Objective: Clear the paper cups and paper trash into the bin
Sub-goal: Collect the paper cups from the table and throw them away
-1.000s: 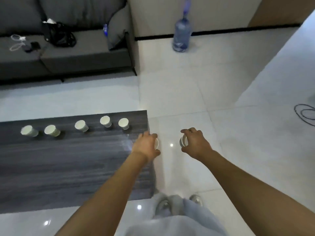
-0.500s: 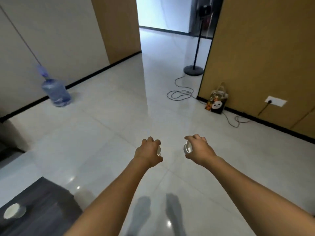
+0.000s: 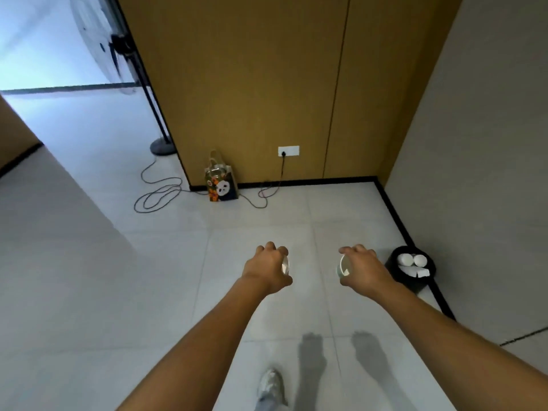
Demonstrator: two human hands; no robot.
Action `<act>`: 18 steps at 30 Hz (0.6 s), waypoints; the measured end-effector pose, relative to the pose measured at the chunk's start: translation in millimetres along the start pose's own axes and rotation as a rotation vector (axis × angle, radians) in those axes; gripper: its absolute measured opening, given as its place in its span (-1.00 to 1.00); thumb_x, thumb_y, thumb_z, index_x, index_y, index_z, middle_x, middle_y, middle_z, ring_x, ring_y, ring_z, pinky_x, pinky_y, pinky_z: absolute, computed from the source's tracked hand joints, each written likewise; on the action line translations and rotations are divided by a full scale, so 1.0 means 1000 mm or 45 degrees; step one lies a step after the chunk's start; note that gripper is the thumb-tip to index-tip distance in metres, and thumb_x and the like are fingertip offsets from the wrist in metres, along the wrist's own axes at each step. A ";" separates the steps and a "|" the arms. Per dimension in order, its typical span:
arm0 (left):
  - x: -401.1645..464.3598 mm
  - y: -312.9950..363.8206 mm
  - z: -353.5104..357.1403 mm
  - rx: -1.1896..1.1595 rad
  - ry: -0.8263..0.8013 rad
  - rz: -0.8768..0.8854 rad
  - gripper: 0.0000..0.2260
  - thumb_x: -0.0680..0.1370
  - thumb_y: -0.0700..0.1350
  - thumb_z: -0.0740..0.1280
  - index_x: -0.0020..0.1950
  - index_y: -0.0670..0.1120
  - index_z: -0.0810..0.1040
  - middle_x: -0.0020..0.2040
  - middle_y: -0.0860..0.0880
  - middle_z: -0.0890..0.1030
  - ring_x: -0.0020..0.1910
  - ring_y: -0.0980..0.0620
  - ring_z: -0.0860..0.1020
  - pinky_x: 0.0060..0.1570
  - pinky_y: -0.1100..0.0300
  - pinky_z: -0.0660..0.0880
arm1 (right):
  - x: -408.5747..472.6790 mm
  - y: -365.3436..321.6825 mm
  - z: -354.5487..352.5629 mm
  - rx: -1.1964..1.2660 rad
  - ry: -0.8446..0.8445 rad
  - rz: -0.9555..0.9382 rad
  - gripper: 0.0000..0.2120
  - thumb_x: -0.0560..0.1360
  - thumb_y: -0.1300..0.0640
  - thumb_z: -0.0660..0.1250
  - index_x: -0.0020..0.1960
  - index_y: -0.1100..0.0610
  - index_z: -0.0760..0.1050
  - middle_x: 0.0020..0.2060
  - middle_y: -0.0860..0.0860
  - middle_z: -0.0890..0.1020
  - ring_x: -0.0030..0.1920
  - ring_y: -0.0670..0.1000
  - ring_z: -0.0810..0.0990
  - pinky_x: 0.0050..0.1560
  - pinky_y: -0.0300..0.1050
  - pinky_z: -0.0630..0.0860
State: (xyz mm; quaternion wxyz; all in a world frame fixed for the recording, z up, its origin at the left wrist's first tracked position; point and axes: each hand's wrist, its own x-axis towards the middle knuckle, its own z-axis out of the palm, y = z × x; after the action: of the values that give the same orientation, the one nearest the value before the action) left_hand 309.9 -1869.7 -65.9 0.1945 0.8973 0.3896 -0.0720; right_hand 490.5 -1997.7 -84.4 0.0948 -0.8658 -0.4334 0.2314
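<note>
Pale tiled floor (image 3: 166, 292) meeting a wood-panelled wall (image 3: 252, 84). Nearest, one shoe (image 3: 271, 384) on the tiles. Above it, the left hand (image 3: 268, 269) grips a paper cup (image 3: 285, 266); the right hand (image 3: 363, 269) grips a second paper cup (image 3: 344, 266), mouth facing left. Just right of it, a black bin (image 3: 415, 284) by the skirting, holding cups and paper. Farther: panda bag (image 3: 222, 185), cable (image 3: 157, 194), wall socket (image 3: 288, 150).

Both cups (image 3: 344, 266) sit mostly hidden inside hands (image 3: 268, 269).
</note>
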 end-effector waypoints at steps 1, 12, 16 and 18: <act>0.016 0.014 0.001 0.022 -0.023 0.039 -0.44 0.45 0.01 0.38 0.41 -0.01 0.31 0.27 -0.06 0.37 0.28 -0.08 0.33 0.11 0.01 0.49 | 0.005 0.017 -0.006 0.020 0.007 0.042 -0.33 0.43 0.12 0.42 0.47 0.00 0.24 0.34 0.00 0.32 0.33 0.10 0.28 0.17 -0.01 0.48; 0.211 0.159 -0.001 0.170 -0.216 0.430 -0.43 0.45 0.02 0.39 0.42 -0.03 0.30 0.28 -0.09 0.36 0.28 -0.10 0.32 0.15 -0.03 0.47 | 0.090 0.160 -0.093 0.156 0.168 0.461 -0.33 0.39 0.08 0.44 0.45 0.01 0.28 0.36 0.06 0.36 0.34 0.14 0.34 0.31 -0.05 0.39; 0.269 0.215 -0.001 0.183 -0.249 0.571 -0.42 0.46 0.01 0.38 0.44 -0.02 0.29 0.30 -0.09 0.34 0.28 -0.11 0.31 0.15 -0.01 0.47 | 0.108 0.201 -0.121 0.197 0.228 0.592 -0.36 0.43 0.11 0.42 0.46 0.04 0.27 0.35 0.08 0.37 0.33 0.15 0.34 0.30 -0.11 0.31; 0.288 0.239 0.007 0.182 -0.279 0.618 -0.43 0.46 0.01 0.39 0.43 -0.02 0.30 0.30 -0.09 0.35 0.29 -0.10 0.32 0.15 0.00 0.46 | 0.114 0.223 -0.128 0.241 0.234 0.648 -0.36 0.43 0.13 0.42 0.46 0.04 0.27 0.34 0.08 0.37 0.32 0.15 0.33 0.27 -0.12 0.32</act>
State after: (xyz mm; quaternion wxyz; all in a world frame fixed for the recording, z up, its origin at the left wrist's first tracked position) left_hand 681.7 -1827.5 -83.5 0.1833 0.9627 0.1337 -0.1472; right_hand 768.6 -2037.7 -90.5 0.1531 -0.9514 -0.1683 0.2077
